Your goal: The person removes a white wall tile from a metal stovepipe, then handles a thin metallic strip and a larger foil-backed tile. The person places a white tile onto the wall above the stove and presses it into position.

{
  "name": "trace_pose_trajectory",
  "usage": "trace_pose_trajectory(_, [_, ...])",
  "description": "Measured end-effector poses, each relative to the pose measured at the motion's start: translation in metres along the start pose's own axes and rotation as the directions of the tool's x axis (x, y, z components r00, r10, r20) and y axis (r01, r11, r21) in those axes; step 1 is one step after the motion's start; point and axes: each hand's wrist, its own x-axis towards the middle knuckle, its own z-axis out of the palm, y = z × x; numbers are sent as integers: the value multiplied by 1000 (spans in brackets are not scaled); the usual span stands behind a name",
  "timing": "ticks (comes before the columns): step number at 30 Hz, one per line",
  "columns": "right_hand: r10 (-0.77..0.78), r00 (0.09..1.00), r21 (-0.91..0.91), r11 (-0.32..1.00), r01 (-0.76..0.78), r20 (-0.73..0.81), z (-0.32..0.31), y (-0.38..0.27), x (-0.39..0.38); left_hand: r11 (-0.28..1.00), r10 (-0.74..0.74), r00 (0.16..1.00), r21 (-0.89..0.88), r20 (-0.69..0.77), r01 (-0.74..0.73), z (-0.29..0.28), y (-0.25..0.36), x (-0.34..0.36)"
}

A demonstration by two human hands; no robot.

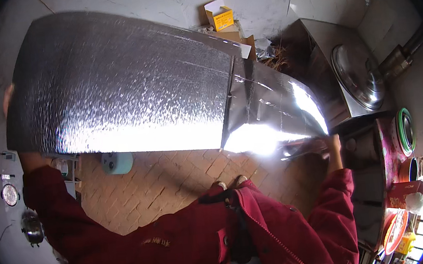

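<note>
A creased, silver, foil-faced sheet (129, 84) spans the space before a person, above a reddish-brown brick floor (176, 184), its long axis running left to right between both hands. The right hand (333, 146) is closed on its narrower end; the left hand (9, 98), largely hidden at the broad end, shows no clear grip. Small lettering marks the maroon cloth jacket (111, 256) and open yellow cardboard box (223, 19).

1) Silvery sheet (134, 83): creased, spread above brick floor (161, 189)
2) Left hand (8, 100): at sheet's left edge, mostly hidden behind it
3) Right hand (334, 143): gripping sheet's right end
4) Yellow box (222, 20): open, beyond the sheet
5) Round metal lid (354, 76): at right, beside metal pipe (398, 66)
</note>
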Motion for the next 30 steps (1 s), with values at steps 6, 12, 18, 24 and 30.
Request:
trace_pose_trajectory(6, [-704,589,668,218,712,-398,-99,-232,-223,935,207,978,298,-24,-191,64,3,43])
trace_pose_trajectory(12, [-938,340,871,224,438,70,-83,-292,-385,874,212,881,322,422,-365,79,27,102])
trace_pose_trajectory(18, [-899,251,879,236,-415,359,-60,-343,-394,831,248,810,313,532,-460,90,57,93])
trace_pose_trajectory(24, [-716,556,837,73,-543,423,-94,-336,-352,720,437,868,486,237,-495,67,63,74])
trace_pose_trajectory(30, [-619,563,554,-236,-799,548,-55,-316,-291,820,432,897,372,95,-435,69,61,63])
